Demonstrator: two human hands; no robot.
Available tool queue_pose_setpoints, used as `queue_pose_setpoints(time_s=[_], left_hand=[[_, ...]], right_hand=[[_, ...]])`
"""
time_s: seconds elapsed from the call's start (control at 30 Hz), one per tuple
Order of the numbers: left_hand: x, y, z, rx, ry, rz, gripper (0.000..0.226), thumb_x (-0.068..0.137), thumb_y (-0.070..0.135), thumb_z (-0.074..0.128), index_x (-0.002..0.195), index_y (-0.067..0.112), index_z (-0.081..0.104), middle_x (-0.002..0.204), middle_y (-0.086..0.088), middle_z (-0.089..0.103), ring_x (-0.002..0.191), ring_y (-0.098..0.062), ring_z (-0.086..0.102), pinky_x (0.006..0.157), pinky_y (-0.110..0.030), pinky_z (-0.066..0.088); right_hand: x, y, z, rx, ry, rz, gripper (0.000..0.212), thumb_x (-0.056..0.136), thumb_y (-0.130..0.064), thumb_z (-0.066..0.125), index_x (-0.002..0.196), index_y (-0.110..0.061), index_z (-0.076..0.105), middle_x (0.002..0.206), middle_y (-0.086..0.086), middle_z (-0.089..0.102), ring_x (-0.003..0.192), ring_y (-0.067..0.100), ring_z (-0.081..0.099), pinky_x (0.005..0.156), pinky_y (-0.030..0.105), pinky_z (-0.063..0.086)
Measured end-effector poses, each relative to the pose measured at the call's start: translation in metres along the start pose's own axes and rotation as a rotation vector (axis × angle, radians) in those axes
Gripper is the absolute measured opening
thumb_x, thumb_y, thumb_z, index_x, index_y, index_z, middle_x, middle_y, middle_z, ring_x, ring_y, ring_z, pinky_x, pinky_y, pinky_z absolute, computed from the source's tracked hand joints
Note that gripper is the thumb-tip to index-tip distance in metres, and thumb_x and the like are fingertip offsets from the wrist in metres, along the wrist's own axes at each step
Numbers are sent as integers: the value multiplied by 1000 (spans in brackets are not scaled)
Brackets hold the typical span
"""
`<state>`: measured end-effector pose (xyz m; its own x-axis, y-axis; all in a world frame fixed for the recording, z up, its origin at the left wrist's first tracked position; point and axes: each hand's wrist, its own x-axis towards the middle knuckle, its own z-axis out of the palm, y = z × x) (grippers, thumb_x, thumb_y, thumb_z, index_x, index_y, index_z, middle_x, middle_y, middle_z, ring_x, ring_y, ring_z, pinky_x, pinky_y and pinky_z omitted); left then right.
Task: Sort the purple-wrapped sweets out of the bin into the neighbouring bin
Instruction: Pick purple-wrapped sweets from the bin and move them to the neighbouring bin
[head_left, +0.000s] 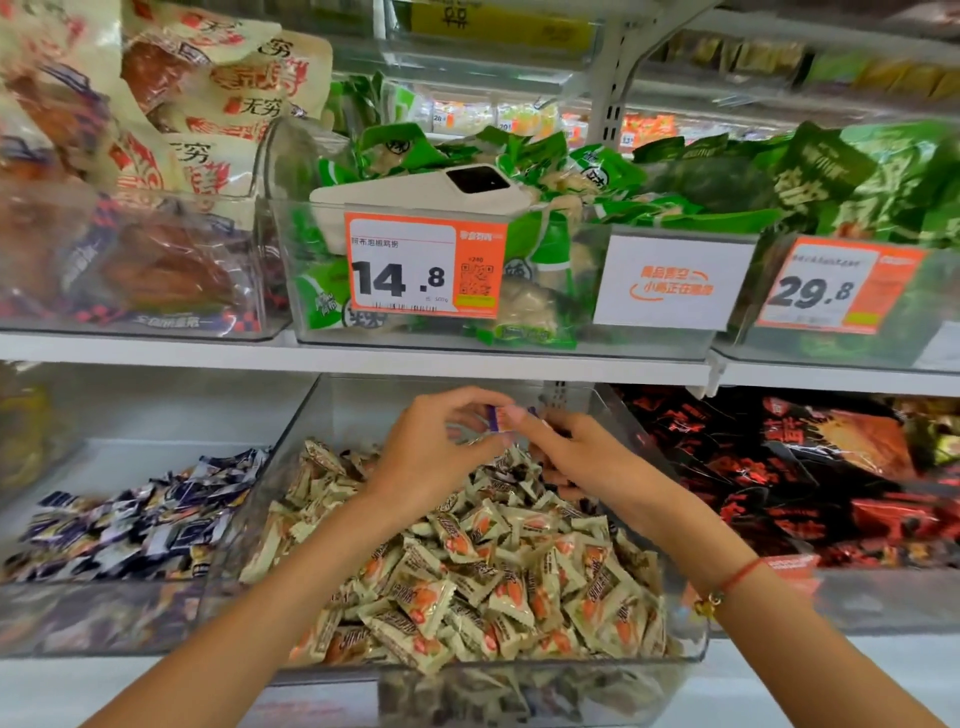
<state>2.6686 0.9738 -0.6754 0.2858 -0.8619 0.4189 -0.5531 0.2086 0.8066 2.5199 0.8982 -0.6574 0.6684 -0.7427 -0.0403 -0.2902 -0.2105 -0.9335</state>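
Observation:
A clear bin (691, 597) on the lower shelf is heaped with cream-and-orange wrapped sweets (483, 571). Over its back part both hands meet at one purple-wrapped sweet (500, 419). My left hand (431, 447) pinches its left end with thumb and fingertips. My right hand (566, 452) touches its right end with the fingertips, the other fingers curled down toward the pile. The neighbouring bin (124, 457) on the left holds a heap of purple-wrapped sweets (140, 519).
A bin of red-and-black packets (810, 478) stands to the right. The shelf above (363, 358) carries bins of green packets (467, 171), a white phone (431, 189) lying on one, and price tags (423, 262). The shelf edge hangs just above my hands.

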Motion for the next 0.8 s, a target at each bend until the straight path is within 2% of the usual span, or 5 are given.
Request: queue_pose_setpoints(time_s=[0.1, 0.23, 0.37, 0.57, 0.8], left_hand=[[5, 5, 15, -121, 5, 28, 34, 77, 14, 77, 105, 29, 66, 91, 12, 69, 87, -3, 64, 83, -26, 52], [20, -18, 20, -18, -81, -59, 45, 76, 10, 78, 113, 21, 54, 111, 14, 61, 95, 4, 59, 88, -23, 51], [35, -47, 27, 510, -289, -95, 44, 85, 17, 69, 123, 34, 56, 129, 13, 56, 115, -5, 53, 103, -35, 41], [54, -53, 53, 940, -409, -77, 39, 87, 35, 67, 125, 36, 58, 126, -1, 53, 115, -20, 52, 93, -33, 43], [43, -47, 46, 867, -233, 17, 29, 87, 38, 64, 115, 31, 66, 118, 5, 64, 109, -15, 57, 90, -31, 44]], right_hand=[[-6, 0, -5, -82, 193, -170, 23, 93, -39, 58, 103, -18, 61, 45, -17, 51, 40, 0, 44, 41, 14, 33], [-15, 14, -34, -412, 512, -326, 24, 90, -42, 60, 87, -18, 63, 79, -5, 68, 72, 11, 62, 66, 32, 49], [-20, 44, -56, -680, 454, -240, 26, 92, -41, 57, 79, -22, 46, 56, -3, 51, 41, 9, 43, 42, 22, 25], [-18, 71, -55, -460, 456, -398, 15, 97, -17, 52, 100, -29, 61, 67, -9, 66, 36, 10, 37, 40, 27, 30], [-15, 76, -54, -553, 476, -364, 13, 95, -26, 55, 97, -38, 62, 75, -3, 68, 40, 17, 42, 43, 41, 40]])
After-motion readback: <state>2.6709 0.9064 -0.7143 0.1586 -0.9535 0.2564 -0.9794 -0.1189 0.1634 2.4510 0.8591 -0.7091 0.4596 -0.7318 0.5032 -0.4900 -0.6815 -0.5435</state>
